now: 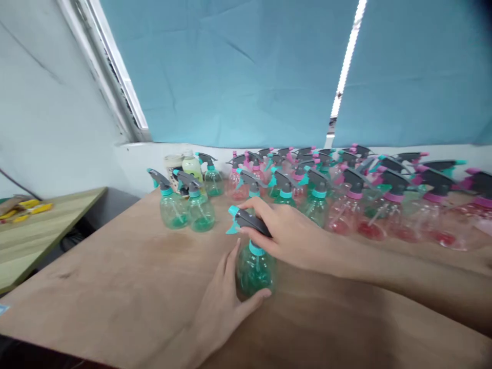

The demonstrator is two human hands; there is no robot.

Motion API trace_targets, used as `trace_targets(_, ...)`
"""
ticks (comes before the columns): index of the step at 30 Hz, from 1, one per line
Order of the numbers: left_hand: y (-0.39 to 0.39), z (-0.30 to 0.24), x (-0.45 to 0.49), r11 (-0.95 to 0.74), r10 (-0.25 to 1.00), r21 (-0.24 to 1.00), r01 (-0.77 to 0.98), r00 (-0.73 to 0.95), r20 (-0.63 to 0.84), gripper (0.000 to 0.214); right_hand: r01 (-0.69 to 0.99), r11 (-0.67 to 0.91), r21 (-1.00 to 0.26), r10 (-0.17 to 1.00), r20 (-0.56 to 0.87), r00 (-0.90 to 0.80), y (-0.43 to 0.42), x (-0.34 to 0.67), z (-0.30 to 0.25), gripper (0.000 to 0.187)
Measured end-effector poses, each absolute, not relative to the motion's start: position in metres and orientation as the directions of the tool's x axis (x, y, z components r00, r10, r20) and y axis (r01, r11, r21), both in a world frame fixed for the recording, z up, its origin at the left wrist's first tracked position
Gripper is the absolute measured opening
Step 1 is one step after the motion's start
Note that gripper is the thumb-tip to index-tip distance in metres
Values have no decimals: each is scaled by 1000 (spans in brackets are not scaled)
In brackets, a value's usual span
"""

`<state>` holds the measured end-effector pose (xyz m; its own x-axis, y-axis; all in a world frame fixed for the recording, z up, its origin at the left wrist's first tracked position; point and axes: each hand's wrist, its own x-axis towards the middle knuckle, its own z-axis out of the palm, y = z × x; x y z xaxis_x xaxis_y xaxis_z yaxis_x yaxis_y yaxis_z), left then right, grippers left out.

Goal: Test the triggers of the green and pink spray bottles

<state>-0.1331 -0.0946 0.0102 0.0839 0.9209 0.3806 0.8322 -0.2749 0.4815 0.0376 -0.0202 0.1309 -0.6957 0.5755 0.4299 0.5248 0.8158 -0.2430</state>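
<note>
A green spray bottle (257, 269) with a grey and turquoise trigger head stands in front of me, over the brown table (154, 287). My right hand (282, 228) is closed round its spray head from the right, thumb and fingers on either side of the grey top. Around the lower body curves my left hand (226, 302), its fingers along the left side and its thumb across the front near the base. Green tint shows through the clear body, with a dip tube inside. Part of the bottle's neck and the far side of its body are hidden by my hands.
Two green spray bottles (200, 211) stand to the left. Rows of green and pink spray bottles (372, 223) fill the back right. A pale tub (175, 166) and a light-green bottle (191, 165) stand behind. Yellow items (31, 207) lie on a side table (57, 225).
</note>
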Motion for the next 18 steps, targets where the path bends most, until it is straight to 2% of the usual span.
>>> trace_targets(3, -89, 8, -109, -346, 922, 557, 755, 165, 349, 83, 564, 756, -332, 655, 379, -654, -27, 68, 133, 33)
trace_targets(6, -84, 11, -86, -403, 915, 613, 680, 276, 295, 78, 488, 684, -542, 689, 262, -675, -24, 105, 132, 34)
trace_targets(8, -80, 14, -70, -432, 900, 652, 623, 345, 266, 76, 398, 631, -666, 655, 181, -734, -19, 131, 126, 47)
trace_targets(10, -74, 15, -56, -449, 885, 688, 571, 391, 253, 78, 336, 594, -731, 631, 165, -758, -14, 155, 114, 60)
trace_targets(12, -67, 13, -42, -466, 869, 709, 529, 421, 258, 81, 306, 578, -757, 646, 195, -738, -11, 173, 97, 71)
trace_targets(14, -60, 9, -29, -491, 852, 710, 504, 446, 273, 83, 262, 586, -767, 681, 291, -672, -9, 183, 81, 75)
trace_targets(16, -52, 5, -17, -522, 833, 693, 498, 474, 286, 85, 201, 601, -773, 705, 394, -590, -9, 188, 70, 70)
trace_targets(18, -44, 3, -5, -547, 816, 667, 505, 500, 290, 86, 160, 595, -788, 734, 451, -507, -7, 189, 66, 58)
